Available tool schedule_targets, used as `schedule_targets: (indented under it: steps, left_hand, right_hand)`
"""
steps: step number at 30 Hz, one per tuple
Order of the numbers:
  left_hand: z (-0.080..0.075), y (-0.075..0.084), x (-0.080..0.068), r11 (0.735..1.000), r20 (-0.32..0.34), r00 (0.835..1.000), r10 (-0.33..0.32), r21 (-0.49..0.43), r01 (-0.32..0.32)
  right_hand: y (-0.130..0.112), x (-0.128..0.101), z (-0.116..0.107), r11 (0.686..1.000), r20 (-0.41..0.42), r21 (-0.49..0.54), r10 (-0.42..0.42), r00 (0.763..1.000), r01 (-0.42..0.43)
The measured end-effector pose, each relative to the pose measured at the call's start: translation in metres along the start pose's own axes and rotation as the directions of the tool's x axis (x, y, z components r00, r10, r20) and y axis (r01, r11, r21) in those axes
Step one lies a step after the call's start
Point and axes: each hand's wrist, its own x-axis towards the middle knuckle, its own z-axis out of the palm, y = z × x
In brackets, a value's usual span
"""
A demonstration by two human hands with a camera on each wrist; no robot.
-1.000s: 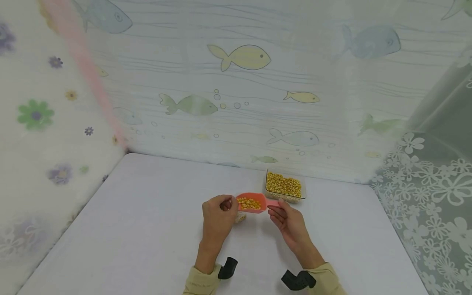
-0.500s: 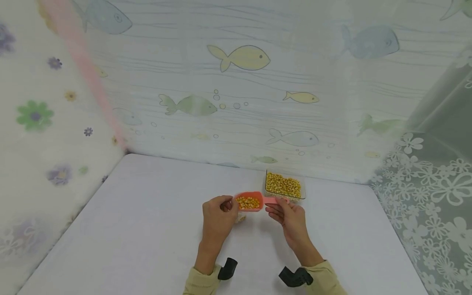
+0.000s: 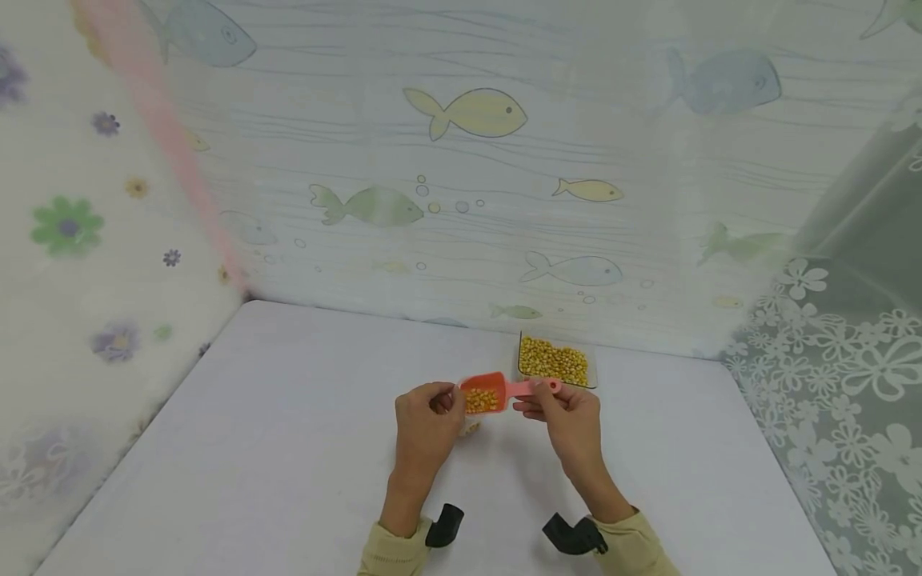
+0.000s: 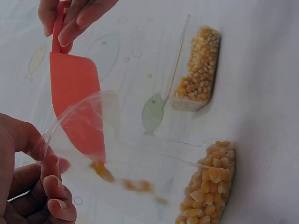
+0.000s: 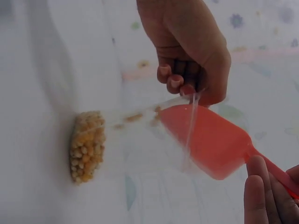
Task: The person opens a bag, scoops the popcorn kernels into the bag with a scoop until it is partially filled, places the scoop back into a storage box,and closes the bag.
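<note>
My right hand (image 3: pixel 539 402) pinches the handle of a red scoop (image 3: pixel 484 394) that holds yellow corn kernels. The scoop (image 4: pixel 74 93) is tilted down, its mouth inside a clear plastic cup (image 4: pixel 140 158). Loose kernels (image 4: pixel 135 185) slide down the cup toward the corn heaped at its bottom (image 5: pixel 86 144). My left hand (image 3: pixel 441 402) grips the cup at its rim, with the fingers (image 5: pixel 180 77) curled over the edge. In the head view that hand hides most of the cup (image 3: pixel 470 427).
A clear rectangular container (image 3: pixel 553 361) full of corn kernels stands on the white table (image 3: pixel 288 416) just behind my right hand, close to the back curtain. Curtains printed with fish and flowers enclose the table at the back and on both sides.
The scoop went from level to tilted toward the cup. My right hand rose and shifted a little left with it. Kernels now run into the cup. The left hand stayed put.
</note>
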Motion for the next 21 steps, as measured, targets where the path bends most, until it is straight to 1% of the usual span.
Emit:
schedule_targets:
  steps: [8,16,21]
  left_hand:
    - [0.0,-0.001,0.0,1.0,-0.016,1.0,0.02,-0.011,-0.02]
    - [-0.001,0.001,0.0,1.0,-0.012,1.0,0.005,-0.012,-0.005]
    - [-0.001,0.001,0.0,1.0,-0.014,1.0,0.001,-0.023,-0.001]
  right_hand:
    - [-0.009,-0.006,0.003,0.994,0.01,-0.057,-0.091,0.996,0.091]
    - [-0.012,-0.01,0.004,0.983,-0.005,-0.072,-0.169,0.986,0.168]
    - [-0.013,-0.011,0.003,0.977,-0.029,-0.071,-0.202,0.979,0.199]
